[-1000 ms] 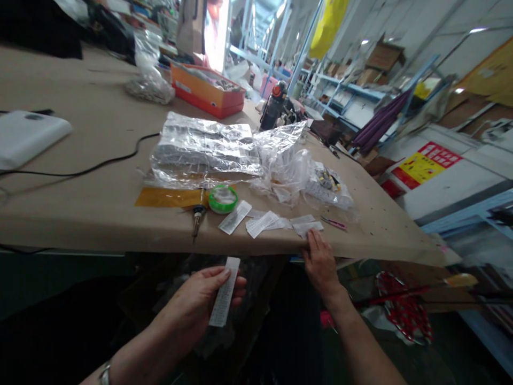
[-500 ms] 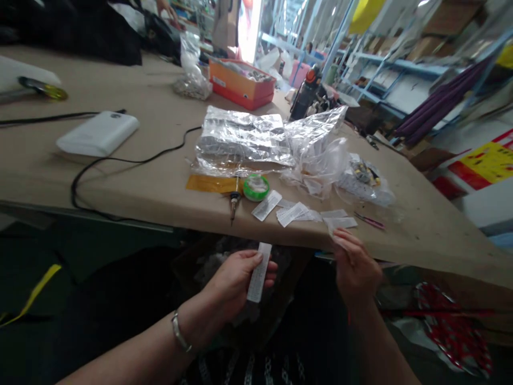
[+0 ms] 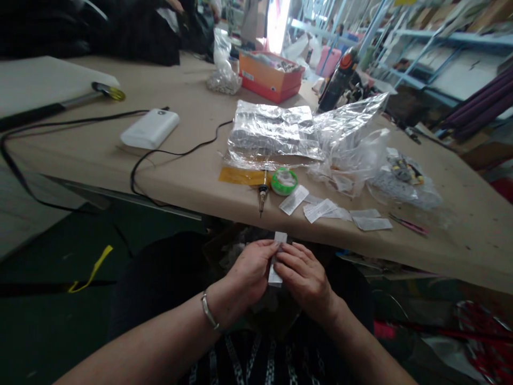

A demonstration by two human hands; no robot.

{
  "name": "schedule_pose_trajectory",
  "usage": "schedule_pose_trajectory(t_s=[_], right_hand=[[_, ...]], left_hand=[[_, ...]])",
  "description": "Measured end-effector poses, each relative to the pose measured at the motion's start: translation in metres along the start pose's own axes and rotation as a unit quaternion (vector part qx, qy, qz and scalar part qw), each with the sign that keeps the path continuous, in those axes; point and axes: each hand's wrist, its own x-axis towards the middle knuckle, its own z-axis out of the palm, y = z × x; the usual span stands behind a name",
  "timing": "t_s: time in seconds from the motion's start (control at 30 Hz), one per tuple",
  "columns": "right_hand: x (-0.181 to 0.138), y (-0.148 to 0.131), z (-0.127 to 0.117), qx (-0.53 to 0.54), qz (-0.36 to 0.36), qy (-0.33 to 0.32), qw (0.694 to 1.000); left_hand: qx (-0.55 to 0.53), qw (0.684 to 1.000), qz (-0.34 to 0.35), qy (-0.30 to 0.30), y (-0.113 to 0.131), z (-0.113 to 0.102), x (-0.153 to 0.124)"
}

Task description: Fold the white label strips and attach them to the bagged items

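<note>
A narrow white printed slip [image 3: 275,276] is upright between my hands, just below the table's front edge. My left hand [image 3: 249,271] grips it from the left, thumb across its upper part. My right hand [image 3: 306,275] is closed over it from the other side, fingers pressed on its face; whether a second piece lies under those fingers is hidden. Beyond my hands, several similar slips [image 3: 319,210] lie along the table edge. A soldering iron [image 3: 262,197] points its tip toward me, beside a green round tin [image 3: 284,181] with pale stuff inside.
Silvery plastic bags [image 3: 276,133] cover the middle of the table [image 3: 192,171]. Pink-handled tweezers [image 3: 409,224] lie at right, near a bag of small parts [image 3: 404,176]. A white power bank [image 3: 150,129], a black cable [image 3: 176,154] and an orange box [image 3: 270,77] stand farther off.
My right hand has come left from the slips at the table edge and now meets the slip in my left hand. The view has turned a little to the left.
</note>
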Motion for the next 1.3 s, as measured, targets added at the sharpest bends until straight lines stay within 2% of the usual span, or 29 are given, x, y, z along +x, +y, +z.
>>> schedule_pose_trajectory(t_s=[0.27, 0.47, 0.53, 0.6, 0.67, 0.73, 0.83, 0.87, 0.93, 1.07, 1.13, 1.2, 1.27, 1.3], right_hand=[[0.003, -0.004, 0.000, -0.004, 0.010, -0.012, 1.000], [0.004, -0.009, -0.005, 0.018, 0.021, -0.019, 0.999], [0.003, -0.010, -0.009, 0.060, 0.048, -0.010, 0.997], [0.001, -0.007, -0.013, 0.125, 0.126, 0.024, 0.984], [0.000, 0.000, -0.016, 0.223, 0.249, 0.065, 0.940], [-0.001, 0.010, -0.017, 0.371, 0.345, 0.048, 0.861], [0.000, 0.023, -0.014, 0.589, 0.365, -0.076, 0.717], [0.000, 0.025, -0.012, 0.627, 0.357, -0.104, 0.684], [0.002, 0.026, -0.008, 0.658, 0.355, -0.115, 0.654], [0.004, 0.021, 0.000, 0.688, 0.360, -0.081, 0.625], [0.003, 0.019, 0.003, 0.699, 0.354, -0.082, 0.616], [0.003, 0.019, 0.002, 0.684, 0.354, -0.094, 0.631], [0.004, 0.017, -0.001, 0.636, 0.359, -0.097, 0.676], [0.004, 0.016, -0.004, 0.594, 0.359, -0.084, 0.715]], left_hand=[[0.006, 1.000, 0.023, -0.007, -0.002, -0.001, -0.001], [0.020, 1.000, -0.001, -0.008, -0.002, 0.000, -0.005], [0.033, 0.999, -0.010, -0.006, 0.000, 0.001, -0.007], [0.055, 0.998, -0.034, -0.020, 0.005, 0.003, -0.010], [0.088, 0.993, -0.071, -0.044, 0.009, 0.005, -0.015], [0.118, 0.985, -0.106, -0.067, 0.011, 0.007, -0.021], [0.139, 0.977, -0.124, -0.101, 0.009, 0.008, -0.027], [0.142, 0.975, -0.128, -0.110, 0.008, 0.007, -0.028], [0.150, 0.972, -0.131, -0.121, 0.005, 0.007, -0.029], [0.175, 0.970, -0.125, -0.116, -0.001, 0.004, -0.028], [0.183, 0.969, -0.121, -0.114, -0.003, 0.002, -0.026], [0.187, 0.969, -0.114, -0.111, -0.004, -0.001, -0.025], [0.184, 0.972, -0.106, -0.103, -0.004, -0.002, -0.025], [0.179, 0.974, -0.102, -0.097, -0.003, -0.003, -0.024]])
